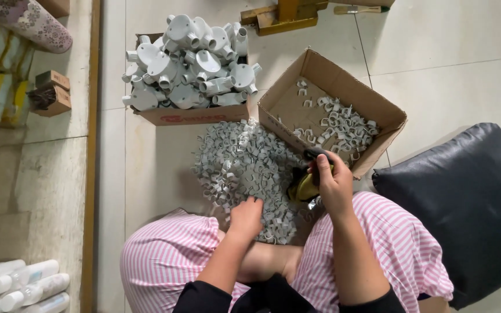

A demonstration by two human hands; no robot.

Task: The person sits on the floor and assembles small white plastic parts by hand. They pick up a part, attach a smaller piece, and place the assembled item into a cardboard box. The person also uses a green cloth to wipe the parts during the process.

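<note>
The person is sitting on the floor in pink-and-white striped trousers (169, 255), and the left hand (246, 215) is resting palm-down, fingers curled loosely, on the near edge of a broad heap of small grey plastic pipe clips (243, 168) spread across the pale tiled floor (436, 52). The right hand (333, 184) is closing around the black handle of a yellow-and-black hand tool (307, 184) just right of the heap; whether a clip is sitting in the tool I cannot tell. Judging by how things are lying, the work is looking only partly done: the open brown cardboard box (343, 87) just beyond the right hand is holding a thin scatter of the same grey clips (343, 124), while the heap on the floor is remaining far larger (most of the pile seems untouched). The clips are looking like small open C-shaped rings, tangled loosely. Farther left, a second cardboard box (192, 115) is brimming with white round plastic conduit junction fittings (189, 64). A black leather-like cushion (465, 203) is lying at the right, near the person's knee
</note>
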